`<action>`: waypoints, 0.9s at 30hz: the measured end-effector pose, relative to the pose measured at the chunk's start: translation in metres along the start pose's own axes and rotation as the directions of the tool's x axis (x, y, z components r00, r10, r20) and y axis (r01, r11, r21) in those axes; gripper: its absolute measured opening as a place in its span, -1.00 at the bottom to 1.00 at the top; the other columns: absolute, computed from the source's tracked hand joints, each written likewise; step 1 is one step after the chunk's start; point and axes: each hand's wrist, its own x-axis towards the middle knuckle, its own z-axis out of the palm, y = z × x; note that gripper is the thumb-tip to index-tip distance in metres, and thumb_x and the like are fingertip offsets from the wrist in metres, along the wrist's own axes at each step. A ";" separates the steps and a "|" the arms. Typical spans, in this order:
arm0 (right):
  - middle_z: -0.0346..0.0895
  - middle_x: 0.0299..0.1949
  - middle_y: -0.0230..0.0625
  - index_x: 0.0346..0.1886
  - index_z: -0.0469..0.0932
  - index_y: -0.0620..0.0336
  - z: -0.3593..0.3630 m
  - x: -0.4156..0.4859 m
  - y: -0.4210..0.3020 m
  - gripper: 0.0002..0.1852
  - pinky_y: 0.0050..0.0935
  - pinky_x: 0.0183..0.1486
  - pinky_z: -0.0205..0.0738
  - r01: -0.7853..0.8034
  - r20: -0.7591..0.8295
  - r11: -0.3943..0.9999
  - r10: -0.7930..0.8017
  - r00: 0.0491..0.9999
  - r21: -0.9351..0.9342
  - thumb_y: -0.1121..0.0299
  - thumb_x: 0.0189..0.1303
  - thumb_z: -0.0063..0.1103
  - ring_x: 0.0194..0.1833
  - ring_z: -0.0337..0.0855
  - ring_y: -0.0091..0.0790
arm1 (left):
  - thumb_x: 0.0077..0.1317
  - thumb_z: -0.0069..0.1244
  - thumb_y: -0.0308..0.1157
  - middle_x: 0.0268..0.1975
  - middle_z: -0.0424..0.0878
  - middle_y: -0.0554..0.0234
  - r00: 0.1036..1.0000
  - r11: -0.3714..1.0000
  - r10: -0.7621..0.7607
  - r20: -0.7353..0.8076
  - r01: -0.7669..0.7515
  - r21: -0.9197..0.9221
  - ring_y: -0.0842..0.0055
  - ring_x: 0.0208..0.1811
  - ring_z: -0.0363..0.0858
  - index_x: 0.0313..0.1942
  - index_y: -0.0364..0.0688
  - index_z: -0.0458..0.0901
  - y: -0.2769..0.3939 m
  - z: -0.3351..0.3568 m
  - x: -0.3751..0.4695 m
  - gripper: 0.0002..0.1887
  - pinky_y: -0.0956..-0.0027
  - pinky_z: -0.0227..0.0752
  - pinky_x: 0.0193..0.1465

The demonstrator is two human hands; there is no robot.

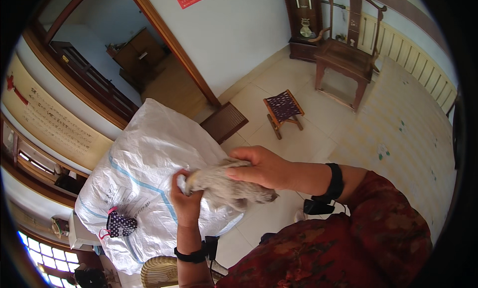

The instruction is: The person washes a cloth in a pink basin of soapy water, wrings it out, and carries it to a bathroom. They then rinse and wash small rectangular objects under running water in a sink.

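Observation:
A shaggy grey-beige furry item (231,185), perhaps a soft toy, is held in front of me above the edge of a white woven plastic sheet (149,138). From above, my right hand (257,166) grips its upper side, the thumb lying along the fur. The thumb and fingers of my left hand (186,202) pinch its paler left end. A dark polka-dot cloth pouch (122,225) with pink straps sits on the sheet, left of my left hand.
A folding stool (284,106) stands on the tiled floor, with a brown mat (226,121) by the doorway. Farther right are a wooden armchair (345,60) and a flower-patterned cloth (396,138). A wicker chair (160,271) stands close at the lower left.

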 end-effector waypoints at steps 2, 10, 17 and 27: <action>0.51 -0.31 -0.43 -0.09 0.50 0.26 -0.001 0.038 -0.010 -0.69 -0.53 -0.18 0.40 0.142 0.064 0.983 -0.150 0.987 0.116 0.19 0.33 0.13 -0.24 0.46 -0.63 | 0.06 0.20 -0.53 0.24 0.28 0.06 0.859 0.933 0.326 -0.396 -0.225 0.280 0.26 0.31 0.22 0.29 -0.24 0.15 -0.008 0.000 0.018 -0.21 0.25 0.01 0.39; 0.55 -0.27 -0.32 -0.02 0.50 0.21 0.007 0.167 0.076 -0.64 -0.46 -0.11 0.40 0.021 0.091 0.998 -0.016 0.996 -0.054 0.11 0.33 0.10 -0.22 0.47 -0.50 | 0.18 0.15 -0.24 0.27 0.25 0.03 0.895 0.449 -0.359 0.266 0.416 -0.791 0.24 0.26 0.28 0.31 -0.21 0.12 -0.126 0.117 0.079 -0.24 0.16 0.10 0.35; 0.45 -0.37 -0.43 -0.16 0.48 0.20 -0.005 0.295 0.103 -0.69 -0.47 -0.29 0.34 -0.216 0.078 0.976 0.217 0.973 -0.024 0.12 0.34 0.06 -0.34 0.36 -0.57 | 0.17 0.15 -0.24 0.25 0.26 0.03 0.757 0.271 -0.279 0.591 0.652 -0.708 0.24 0.25 0.30 0.29 -0.21 0.14 -0.164 0.117 0.176 -0.26 0.17 0.12 0.33; 0.56 -0.23 -0.18 0.09 0.44 0.29 -0.152 0.398 0.151 -0.44 -0.32 -0.10 0.47 -0.358 -0.405 0.872 0.210 0.890 -0.335 0.09 0.13 0.27 -0.14 0.58 -0.30 | 0.16 0.15 -0.25 0.23 0.28 0.03 0.741 0.237 -0.268 0.615 0.670 -0.704 0.24 0.22 0.31 0.27 -0.22 0.16 -0.207 0.116 0.309 -0.28 0.17 0.14 0.30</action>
